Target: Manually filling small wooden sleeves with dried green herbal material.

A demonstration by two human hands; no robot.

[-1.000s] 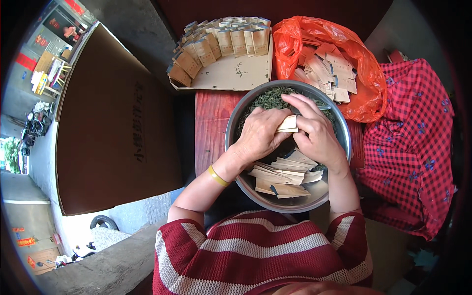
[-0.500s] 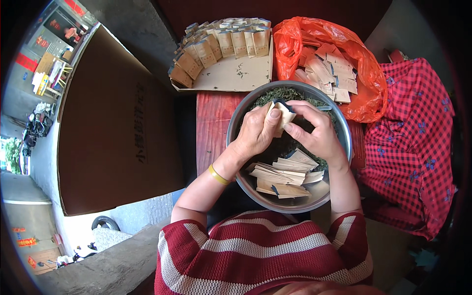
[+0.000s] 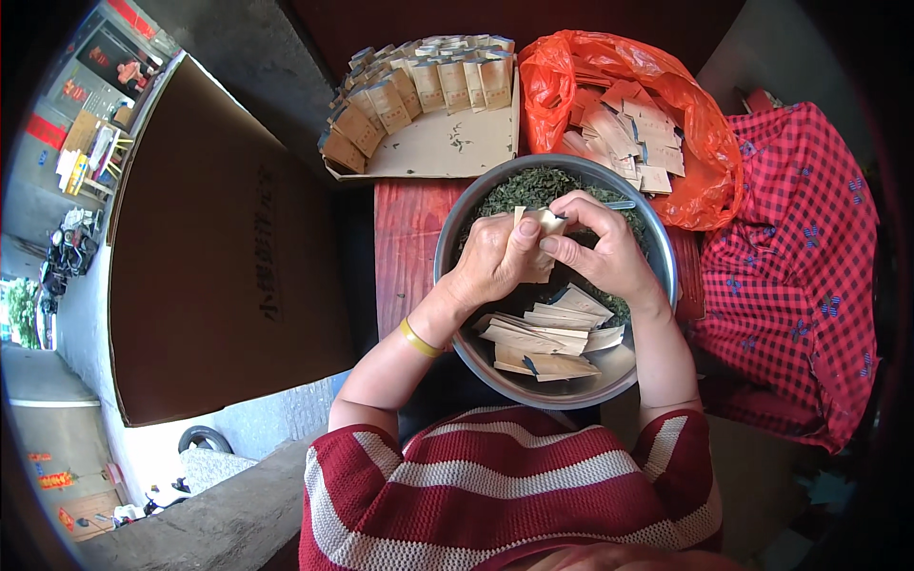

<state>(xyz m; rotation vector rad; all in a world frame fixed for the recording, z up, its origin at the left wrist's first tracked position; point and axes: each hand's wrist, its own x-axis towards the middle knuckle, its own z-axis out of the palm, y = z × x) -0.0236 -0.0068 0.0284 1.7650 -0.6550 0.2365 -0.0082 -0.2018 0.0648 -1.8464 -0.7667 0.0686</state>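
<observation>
Over a steel bowl [image 3: 615,367], both my hands hold one small tan paper packet [image 3: 547,223]. My left hand [image 3: 493,259] grips its body, thumb on top. With thumb and forefinger, my right hand [image 3: 606,249] pinches the packet's upper right edge. Its opening is partly hidden by my fingers. Below my hands, a loose pile of flat paper packets [image 3: 541,335] lies in the near part of the bowl. Crumbled dark green dried leaves [image 3: 533,188] cover the far part. A spoon-like metal handle [image 3: 621,205] lies against the bowl's right inner side.
Behind the bowl, a cardboard tray [image 3: 446,150] carries rows of upright packets [image 3: 433,88] and scattered leaf bits. Beside it sits a red plastic bag [image 3: 706,181] of flat packets [image 3: 630,133]. Red checked cloth [image 3: 785,276] drapes at right; a large cardboard box [image 3: 224,257] stands at left.
The packet's top is turned and folded a little differently between my fingers. My right fingers have closed in at its edge. The whole view has shifted slightly.
</observation>
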